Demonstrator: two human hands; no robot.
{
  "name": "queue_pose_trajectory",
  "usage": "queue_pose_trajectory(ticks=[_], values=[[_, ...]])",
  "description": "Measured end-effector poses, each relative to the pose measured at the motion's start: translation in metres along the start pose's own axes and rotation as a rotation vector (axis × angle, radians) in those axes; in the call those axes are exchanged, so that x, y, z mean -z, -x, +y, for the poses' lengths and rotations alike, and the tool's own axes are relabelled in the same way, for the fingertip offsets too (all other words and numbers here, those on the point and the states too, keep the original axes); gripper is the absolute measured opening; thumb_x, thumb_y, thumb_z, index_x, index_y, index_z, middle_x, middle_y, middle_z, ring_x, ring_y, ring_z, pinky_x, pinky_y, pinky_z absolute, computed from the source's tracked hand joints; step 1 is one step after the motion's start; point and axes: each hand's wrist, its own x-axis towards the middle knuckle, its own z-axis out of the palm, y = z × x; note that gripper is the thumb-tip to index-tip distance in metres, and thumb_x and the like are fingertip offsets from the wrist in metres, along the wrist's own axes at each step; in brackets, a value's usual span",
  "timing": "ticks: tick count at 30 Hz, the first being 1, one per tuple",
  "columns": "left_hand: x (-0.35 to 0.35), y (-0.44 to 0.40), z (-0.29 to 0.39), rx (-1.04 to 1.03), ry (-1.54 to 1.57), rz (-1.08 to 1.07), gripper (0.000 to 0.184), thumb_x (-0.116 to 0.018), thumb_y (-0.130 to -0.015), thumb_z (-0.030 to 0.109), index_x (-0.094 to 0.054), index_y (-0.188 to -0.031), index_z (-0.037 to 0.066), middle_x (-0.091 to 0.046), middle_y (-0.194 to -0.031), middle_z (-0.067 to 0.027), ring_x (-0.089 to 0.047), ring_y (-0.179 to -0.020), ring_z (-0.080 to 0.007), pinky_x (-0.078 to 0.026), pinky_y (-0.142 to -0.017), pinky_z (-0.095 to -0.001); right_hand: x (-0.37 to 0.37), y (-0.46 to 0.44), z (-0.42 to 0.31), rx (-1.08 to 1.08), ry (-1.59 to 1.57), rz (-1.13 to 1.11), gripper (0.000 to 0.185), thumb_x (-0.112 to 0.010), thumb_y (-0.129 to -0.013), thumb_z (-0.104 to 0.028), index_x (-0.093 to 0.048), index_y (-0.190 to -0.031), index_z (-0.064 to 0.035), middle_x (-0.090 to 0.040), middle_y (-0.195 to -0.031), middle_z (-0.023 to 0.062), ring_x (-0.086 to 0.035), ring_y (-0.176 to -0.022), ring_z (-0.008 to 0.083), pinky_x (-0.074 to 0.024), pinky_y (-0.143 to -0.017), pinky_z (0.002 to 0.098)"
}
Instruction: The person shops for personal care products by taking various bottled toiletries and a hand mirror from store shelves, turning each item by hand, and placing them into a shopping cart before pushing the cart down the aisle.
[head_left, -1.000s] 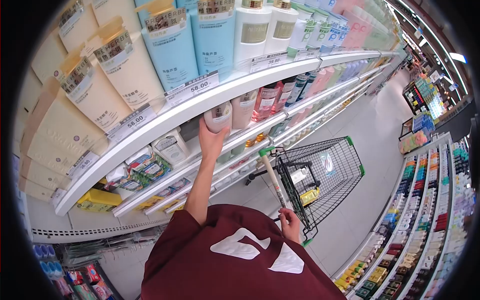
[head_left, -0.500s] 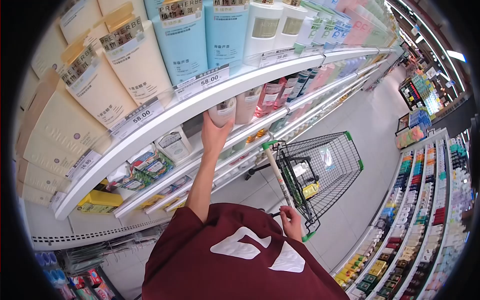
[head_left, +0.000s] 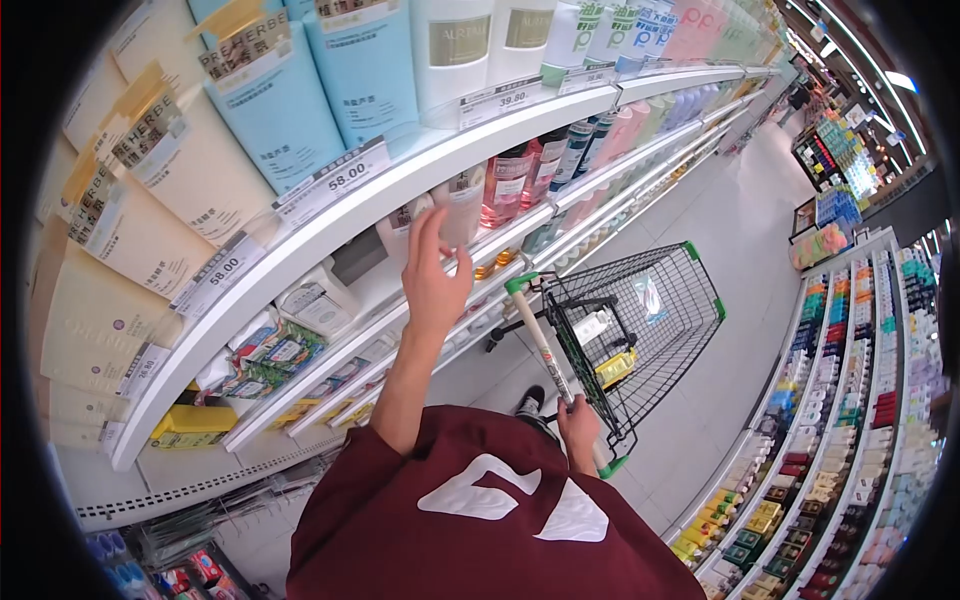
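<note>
My left hand [head_left: 437, 280] is raised in front of the second shelf, fingers apart and holding nothing. Just behind its fingertips stands a pale bottle [head_left: 400, 226], partly covered by the shelf above and the hand. Beside that is a similar pale pinkish bottle [head_left: 462, 205]. My right hand [head_left: 578, 428] is closed around the handle [head_left: 543, 350] of a shopping cart [head_left: 640, 310]. In the cart lie a white item [head_left: 592, 325] and a yellow package [head_left: 615, 368].
Cream tubes [head_left: 185, 165] and blue tubes [head_left: 270, 110] fill the upper shelf above price tags [head_left: 345, 178]. Red bottles [head_left: 508, 185] stand farther along. A white box-like pack [head_left: 318, 300] is lower left. Stocked shelves [head_left: 830, 430] line the aisle's right side.
My left hand has let go of the pale bottle and drawn back slightly, its fingers spreading. My right hand has closed on the cart handle. The view has shifted along the shelf to the right.
</note>
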Motion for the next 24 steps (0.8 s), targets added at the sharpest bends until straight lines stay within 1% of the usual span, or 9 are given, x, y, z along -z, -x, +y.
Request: queue_pose_trajectory(ticks=[1,3,4,7,9,12,15,22,24], values=[[-0.006,-0.010,0.010,0.004,-0.006,0.008,0.058,-0.068,-0.079,0.001,-0.048,-0.133,0.000,-0.049,-0.137,-0.0206,-0.062,-0.076,-0.0262,-0.053,-0.073,-0.0360,-0.009,-0.004,0.006,0.055,0.049,0.111,0.042,-0.064,-0.088,-0.047,-0.057,-0.086,-0.0061,-0.067,-0.070,0.0171,-0.066,-0.070,0.0415,-0.0503,-0.062,0.0523],[-0.016,-0.028,0.022,0.175,-0.139,-0.086,0.071,-0.070,-0.080,0.008,-0.036,-0.142,-0.001,-0.046,-0.142,-0.0217,-0.067,-0.079,-0.0294,-0.054,-0.076,-0.0404,-0.010,-0.009,0.014,0.055,0.049,0.073,0.042,-0.065,-0.087,-0.047,-0.058,-0.085,-0.0056,-0.067,-0.072,0.0180,-0.067,-0.071,0.0416,-0.0504,-0.063,0.0522],[-0.022,-0.033,0.024,0.178,-0.147,-0.075,0.071,-0.070,-0.080,0.008,-0.036,-0.142,-0.001,-0.046,-0.142,-0.0217,-0.067,-0.079,-0.0294,-0.054,-0.076,-0.0404,-0.006,-0.012,0.017,0.042,0.050,0.040,0.042,-0.065,-0.086,-0.046,-0.058,-0.085,-0.0052,-0.068,-0.073,0.0189,-0.067,-0.073,0.0418,-0.0505,-0.063,0.0522],[-0.039,-0.047,0.023,0.277,-0.233,-0.076,0.080,-0.073,-0.081,0.015,-0.028,-0.146,-0.001,-0.045,-0.142,-0.0250,-0.067,-0.090,-0.0379,-0.054,-0.080,-0.0478,-0.004,-0.023,0.033,0.042,0.039,0.009,0.040,-0.066,-0.083,-0.045,-0.061,-0.085,-0.0057,-0.068,-0.073,0.0192,-0.067,-0.074,0.0419,-0.0516,-0.066,0.0529],[-0.048,-0.051,0.013,0.255,-0.345,-0.010,0.074,-0.076,-0.078,0.019,-0.038,-0.137,-0.007,-0.052,-0.129,-0.0285,-0.060,-0.109,-0.0399,-0.048,-0.093,-0.0462,0.004,-0.027,0.044,0.056,0.028,-0.001,0.041,-0.067,-0.082,-0.046,-0.061,-0.084,-0.0054,-0.068,-0.073,0.0195,-0.067,-0.074,0.0422,-0.0514,-0.066,0.0529],[-0.057,-0.055,0.009,0.232,-0.367,0.054,0.069,-0.078,-0.077,0.020,-0.044,-0.132,-0.007,-0.055,-0.121,-0.0295,-0.053,-0.116,-0.0450,-0.044,-0.099,-0.0467,0.016,-0.042,0.063,0.043,-0.040,-0.053,0.043,-0.069,-0.079,-0.046,-0.064,-0.081,-0.0035,-0.068,-0.074,0.0213,-0.067,-0.075,0.0432,-0.0512,-0.067,0.0534],[-0.063,-0.060,0.008,0.345,-0.438,0.064,0.067,-0.080,-0.075,0.021,-0.049,-0.128,-0.006,-0.057,-0.118,-0.0282,-0.055,-0.114,-0.0436,-0.044,-0.099,-0.0456,0.026,-0.062,0.086,0.046,-0.028,-0.098,0.041,-0.069,-0.078,-0.043,-0.065,-0.082,-0.0022,-0.068,-0.076,0.0215,-0.067,-0.077,0.0431,-0.0516,-0.069,0.0527],[-0.067,-0.060,0.018,0.411,-0.640,0.032,0.070,-0.085,-0.070,0.023,-0.052,-0.126,-0.003,-0.061,-0.113,-0.0228,-0.060,-0.106,-0.0394,-0.048,-0.091,-0.0444,0.056,-0.106,0.127,0.146,0.034,-0.107,0.037,-0.069,-0.081,-0.040,-0.062,-0.083,-0.0037,-0.068,-0.075,0.0211,-0.067,-0.076,0.0442,-0.0522,-0.068,0.0539],[-0.068,-0.058,0.035,0.497,-0.476,0.030,0.061,-0.084,-0.070,0.021,-0.055,-0.121,0.001,-0.064,-0.117,-0.0205,-0.061,-0.109,-0.0377,-0.049,-0.090,-0.0444,0.064,-0.122,0.142,0.198,-0.023,-0.125,0.035,-0.068,-0.081,-0.038,-0.062,-0.084,-0.0029,-0.068,-0.075,0.0225,-0.066,-0.077,0.0455,-0.0518,-0.068,0.0541]])
